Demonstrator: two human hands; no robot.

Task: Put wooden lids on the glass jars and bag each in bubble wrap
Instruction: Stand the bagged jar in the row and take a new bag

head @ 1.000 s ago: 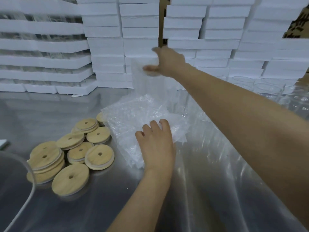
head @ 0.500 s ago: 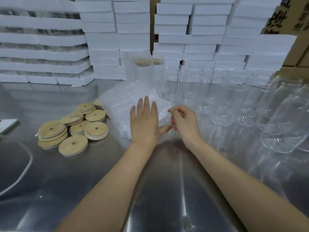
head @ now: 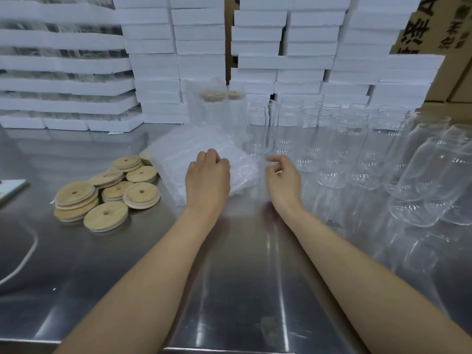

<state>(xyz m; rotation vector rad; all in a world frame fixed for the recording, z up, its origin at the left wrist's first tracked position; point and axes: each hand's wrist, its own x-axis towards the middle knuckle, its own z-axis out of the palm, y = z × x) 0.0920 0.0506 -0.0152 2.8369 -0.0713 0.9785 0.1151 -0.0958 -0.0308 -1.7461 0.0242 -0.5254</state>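
Note:
A stack of bubble wrap bags (head: pixel 178 159) lies on the steel table (head: pixel 242 290) at centre. My left hand (head: pixel 208 180) rests on the stack's near right part, its fingers curled into the top bag. Just off the stack's right edge is my right hand (head: pixel 282 180), fingers and thumb curled; whether it pinches any wrap cannot be told. Several wooden lids (head: pixel 107 192) with centre holes are piled to the left. Several open glass jars (head: pixel 332 149) stand to the right. Two lidded jars in bubble wrap (head: pixel 212 106) stand behind the stack.
Stacks of white foam boxes (head: pixel 281 47) wall off the back of the table. Cardboard cartons (head: pixel 434 29) stand at the back right. A white cord (head: pixel 25 259) curves across the table's left side, with a flat white object (head: pixel 10 187) at the left edge.
My right arm came back from the wrapped jars at the rear to the stack's right edge. My left hand's fingers went from flat to curled on the stack.

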